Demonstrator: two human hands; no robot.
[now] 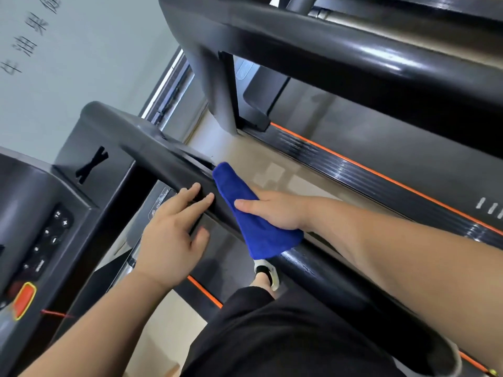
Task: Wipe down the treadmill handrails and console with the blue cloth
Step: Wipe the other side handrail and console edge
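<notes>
Right hand (275, 210) gripping blue cloth (253, 232) around handrail (321, 268), left hand (168, 235) spread flat alongside

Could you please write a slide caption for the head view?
Right hand holds the blue cloth against the treadmill handrail while the left hand rests flat on it alongside.

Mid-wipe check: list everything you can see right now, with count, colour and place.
blue cloth: one, blue, draped over handrail
handrail: one, black, diagonal across the middle
console: one, dark grey, left edge
stop button: one, orange-red, lower left on console
neighbouring treadmill: one, black with orange stripe, upper right
wall: one, pale grey, upper left
shoe: one, white and black, below handrail
shorts: one, black, bottom centre
left hand: one, fingers flat on handrail
right hand: one, grips blue cloth on handrail
</notes>
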